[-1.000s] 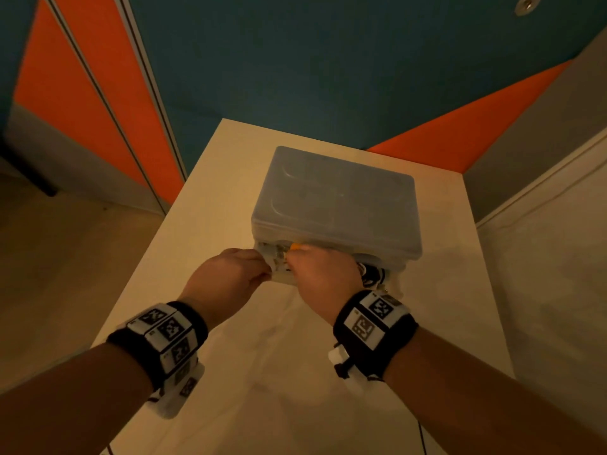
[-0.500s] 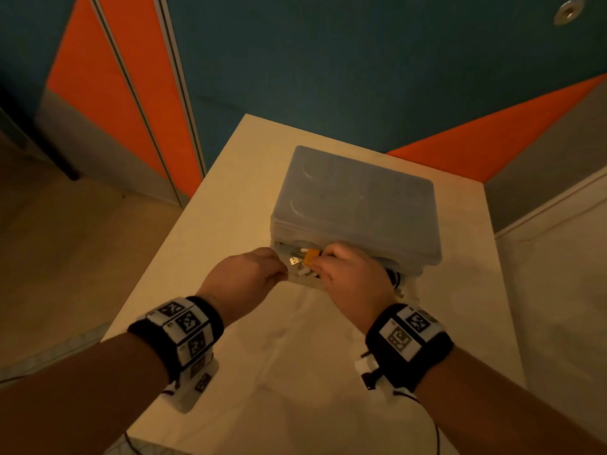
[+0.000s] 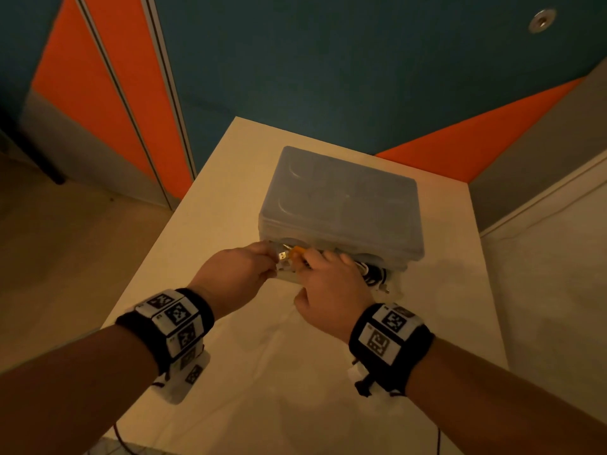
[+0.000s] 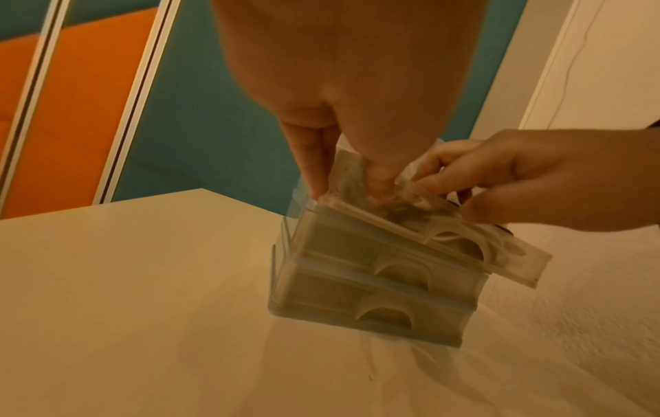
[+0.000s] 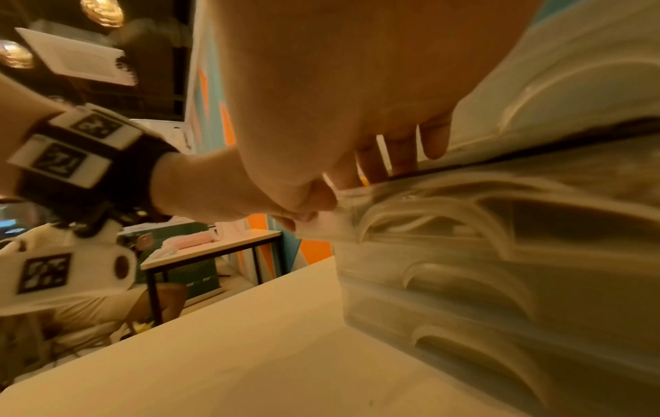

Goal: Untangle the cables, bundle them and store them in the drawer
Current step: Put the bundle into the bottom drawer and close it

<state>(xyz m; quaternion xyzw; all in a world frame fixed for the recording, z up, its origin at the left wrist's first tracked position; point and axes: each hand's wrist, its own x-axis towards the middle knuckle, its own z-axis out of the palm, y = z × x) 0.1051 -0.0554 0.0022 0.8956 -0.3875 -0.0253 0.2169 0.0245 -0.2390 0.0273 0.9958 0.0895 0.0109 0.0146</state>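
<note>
A translucent grey drawer unit (image 3: pixel 341 205) stands on the white table (image 3: pixel 226 192). Its top drawer (image 4: pixel 464 245) is pulled out a little and tilts down at the front. My left hand (image 3: pixel 271 261) pinches that drawer's front left corner, also seen in the left wrist view (image 4: pixel 343 183). My right hand (image 3: pixel 312 257) curls over the drawer's front edge and holds an orange cable (image 3: pixel 295 251) with a silver USB plug. Black and white cables (image 3: pixel 371 274) lie coiled in the drawer's right part. Two lower drawers (image 4: pixel 375 296) are closed.
Teal and orange wall panels (image 3: pixel 328 77) rise right behind the table's far edge, and a pale wall (image 3: pixel 542 290) runs along its right side. The floor (image 3: pixel 65 257) drops away at the left. Another table (image 5: pixel 214 248) stands farther off.
The top drawer has come out a little farther. My hands have drawn slightly apart, and the orange cable's USB plug now shows between them.
</note>
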